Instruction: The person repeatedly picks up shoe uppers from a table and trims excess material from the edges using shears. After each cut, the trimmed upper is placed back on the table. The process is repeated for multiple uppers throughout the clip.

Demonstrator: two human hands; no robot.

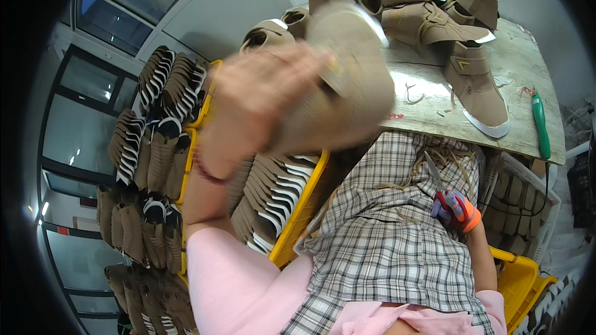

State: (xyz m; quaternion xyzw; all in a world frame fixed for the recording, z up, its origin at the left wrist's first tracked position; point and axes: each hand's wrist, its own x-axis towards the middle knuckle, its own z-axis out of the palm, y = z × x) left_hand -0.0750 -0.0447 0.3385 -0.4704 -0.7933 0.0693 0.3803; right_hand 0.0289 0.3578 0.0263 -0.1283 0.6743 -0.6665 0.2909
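Note:
My left hand [260, 97], bare and blurred by motion, holds up a tan shoe upper [356, 102] with a white edge. The upper hangs in front of the table's near left part and is also blurred. My right hand [461, 211], in an orange and purple work glove, rests over my lap. It grips red-handled scissors [434, 170], blades pointing away from me. Beneath them, tan thread scraps [447, 167] lie on my plaid apron [396, 251]. Another tan upper [479, 88] with a strap and a yellow mark lies on the worktable [521, 116], toe towards me.
More tan uppers [419, 18] are heaped at the table's back. A green-handled corded tool [540, 125] lies by its right edge. Yellow crates [298, 214] packed with stacked uppers [270, 195] stand to the left. A white crate [545, 223] and a yellow basket [517, 274] are on the right.

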